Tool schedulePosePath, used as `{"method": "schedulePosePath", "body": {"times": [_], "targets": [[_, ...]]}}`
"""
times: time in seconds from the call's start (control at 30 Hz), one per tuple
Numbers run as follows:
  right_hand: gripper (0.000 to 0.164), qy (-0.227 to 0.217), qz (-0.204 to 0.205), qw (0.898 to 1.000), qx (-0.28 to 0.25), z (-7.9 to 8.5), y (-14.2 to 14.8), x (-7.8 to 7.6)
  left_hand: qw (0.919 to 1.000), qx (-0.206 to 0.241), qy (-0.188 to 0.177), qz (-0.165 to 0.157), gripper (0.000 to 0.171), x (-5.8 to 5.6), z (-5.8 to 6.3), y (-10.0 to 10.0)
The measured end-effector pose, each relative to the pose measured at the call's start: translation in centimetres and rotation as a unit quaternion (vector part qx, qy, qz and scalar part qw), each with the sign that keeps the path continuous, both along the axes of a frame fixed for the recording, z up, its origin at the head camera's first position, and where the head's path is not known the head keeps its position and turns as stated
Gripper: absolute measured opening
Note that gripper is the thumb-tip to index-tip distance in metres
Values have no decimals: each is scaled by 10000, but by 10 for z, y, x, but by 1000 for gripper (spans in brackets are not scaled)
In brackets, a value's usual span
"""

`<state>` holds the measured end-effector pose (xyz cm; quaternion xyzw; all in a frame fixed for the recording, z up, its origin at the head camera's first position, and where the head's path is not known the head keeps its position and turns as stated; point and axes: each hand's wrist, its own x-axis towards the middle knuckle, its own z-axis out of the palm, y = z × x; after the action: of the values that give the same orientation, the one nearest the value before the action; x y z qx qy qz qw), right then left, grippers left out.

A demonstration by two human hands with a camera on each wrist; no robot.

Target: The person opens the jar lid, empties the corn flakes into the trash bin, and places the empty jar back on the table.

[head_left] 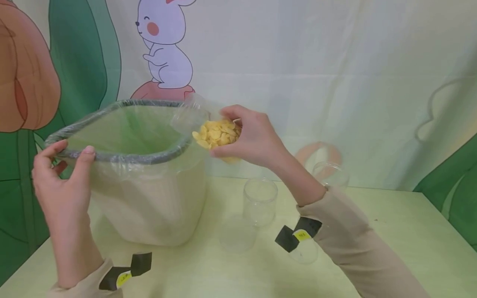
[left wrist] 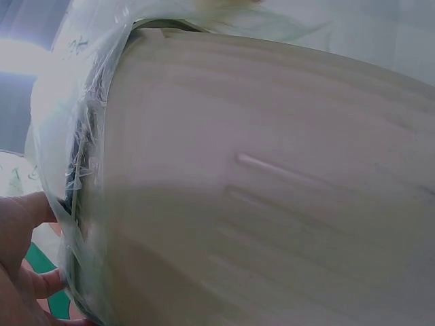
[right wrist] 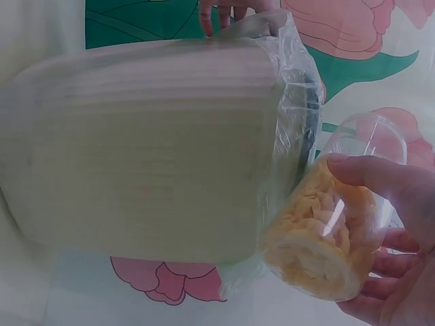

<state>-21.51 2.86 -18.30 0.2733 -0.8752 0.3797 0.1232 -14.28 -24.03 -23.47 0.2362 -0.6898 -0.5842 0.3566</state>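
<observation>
A tilted transparent jar (right wrist: 340,234) of yellow corn flakes (head_left: 216,134) is held by my right hand (head_left: 257,138), thumb on one side and fingers round the other. Its mouth end leans over the right side of the rim of a beige trash bin (head_left: 149,203). The flakes lie inside the jar, towards its base. A thin plastic bag (head_left: 130,165) lines the bin and folds over its dark rim. At the bin's near left corner, my left hand (head_left: 63,182) grips the rim through the bag. The bin's floor is hidden in the head view.
On the pale table (head_left: 354,256) stand a transparent jar (head_left: 260,205) and, further right behind my arm, another transparent jar (head_left: 333,171). Two transparent round lids lie nearer me, one lid (head_left: 237,236) beside the bin and the other lid (head_left: 304,252) below my right sleeve. A printed curtain (head_left: 261,54) hangs behind.
</observation>
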Motion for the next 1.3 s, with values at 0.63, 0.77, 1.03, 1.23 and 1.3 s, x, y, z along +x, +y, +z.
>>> {"method": "schedulePosePath", "body": {"times": [0.63,0.77,1.03,1.23,1.3], "targets": [[74,596,-513,9887,1273,23,-22,-16,9999,156,-30,-36,45,1,2,3],[76,626,-690,9828,1596,25,-23,-22,9999,148,38,-5,45,0,1,3],[76,675,-858,9732,2023,30,-28,-26,9996,-62,-98,272,48,-1,-2,6],[73,756,-958,9618,2451,36,-37,-24,9995,-2,85,297,49,-1,-3,7],[72,829,-982,9553,2664,38,-40,-24,9994,4,139,305,49,0,-4,7]]}}
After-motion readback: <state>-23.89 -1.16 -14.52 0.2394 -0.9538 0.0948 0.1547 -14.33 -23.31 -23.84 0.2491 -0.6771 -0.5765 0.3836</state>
